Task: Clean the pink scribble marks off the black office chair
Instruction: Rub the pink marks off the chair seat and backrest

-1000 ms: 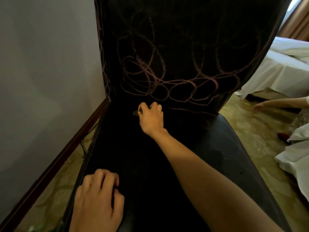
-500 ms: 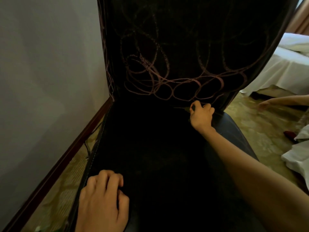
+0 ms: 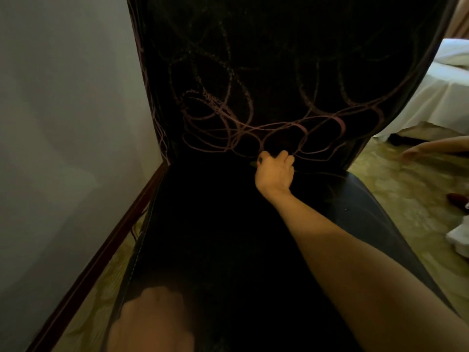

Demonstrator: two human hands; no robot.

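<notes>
A black office chair (image 3: 228,237) faces the camera, its backrest upright and seat stretching forward. Looping pink scribble marks (image 3: 253,123) cover the lower backrest. The right hand (image 3: 275,171) is fisted at the seat crease around something small and greenish. The left hand (image 3: 152,323), blurred, rests on the seat's front edge; its grip is unclear.

The chair backrest (image 3: 279,59) looks matt, woven cloth, its pink scribbles (image 3: 241,128) chalky and grainy. The seat (image 3: 368,199) is smooth leather-like, faintly glossy. The baseboard (image 3: 101,252) is polished wood.
</notes>
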